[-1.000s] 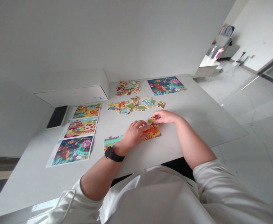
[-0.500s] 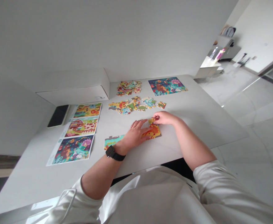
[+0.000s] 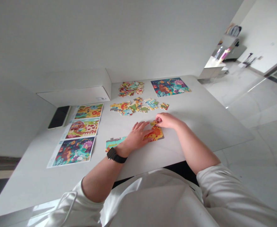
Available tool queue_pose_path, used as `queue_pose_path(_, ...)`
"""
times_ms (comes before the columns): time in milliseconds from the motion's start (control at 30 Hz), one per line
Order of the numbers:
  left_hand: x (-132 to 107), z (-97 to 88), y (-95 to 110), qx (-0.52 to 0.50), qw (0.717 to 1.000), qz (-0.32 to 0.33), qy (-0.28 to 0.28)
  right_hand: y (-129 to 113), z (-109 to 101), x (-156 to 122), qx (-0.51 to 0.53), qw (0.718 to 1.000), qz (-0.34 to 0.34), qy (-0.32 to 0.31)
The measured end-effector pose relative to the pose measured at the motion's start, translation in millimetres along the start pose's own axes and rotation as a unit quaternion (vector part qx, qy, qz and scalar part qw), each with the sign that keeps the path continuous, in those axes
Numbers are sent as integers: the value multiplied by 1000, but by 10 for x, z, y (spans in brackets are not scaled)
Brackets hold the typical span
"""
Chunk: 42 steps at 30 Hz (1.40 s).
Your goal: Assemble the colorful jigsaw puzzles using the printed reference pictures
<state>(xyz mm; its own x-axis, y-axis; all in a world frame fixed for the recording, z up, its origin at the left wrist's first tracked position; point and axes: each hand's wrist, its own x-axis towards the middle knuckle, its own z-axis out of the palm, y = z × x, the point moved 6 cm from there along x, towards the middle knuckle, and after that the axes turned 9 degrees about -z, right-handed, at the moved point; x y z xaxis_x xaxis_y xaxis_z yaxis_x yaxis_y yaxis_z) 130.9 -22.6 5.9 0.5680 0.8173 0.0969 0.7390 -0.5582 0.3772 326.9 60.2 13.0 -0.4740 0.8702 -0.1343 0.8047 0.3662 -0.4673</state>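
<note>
A partly joined jigsaw puzzle (image 3: 157, 134) with orange and yellow animal pictures lies near the table's front edge. My left hand (image 3: 137, 136) rests over it with fingers stretched and spread, the fingertips touching its left side. At the puzzle's upper right, my right hand (image 3: 166, 120) pinches a jigsaw piece (image 3: 155, 122) against its edge; the fingers cover part of that piece. Joined teal puzzle pieces (image 3: 112, 143) show to the left of my left wrist, partly hidden by it. Loose jigsaw pieces (image 3: 132, 106) lie just beyond my hands.
Farther back are a heap of puzzle pieces (image 3: 131, 88) and a finished dark-blue puzzle (image 3: 170, 87). On the left lie a sheet with three pictures (image 3: 78, 134) and a phone (image 3: 59, 117). A white box (image 3: 74, 91) stands against the wall.
My right fingers have shifted very slightly at the piece on the puzzle's upper edge. The left hand stays where it was. The view has turned a little.
</note>
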Motion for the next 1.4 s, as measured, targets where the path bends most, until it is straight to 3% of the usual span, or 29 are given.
queue_pose_path(400,-54,-128,45,31,999,-33,4,-41,12,-39,-12,999,-12,-27)
queue_pose_path(767,-184,-213,148,72,995,-44,-55,-212,51,-88,5,998,-36,-58)
queue_pose_path(1200,-248,-221,241,60,995,-34,-68,-216,99,-123,21,994,-53,-93)
queue_pose_path(1400,-230,-215,141,17,998,-31,-50,-204,92,-118,23,994,-48,-96)
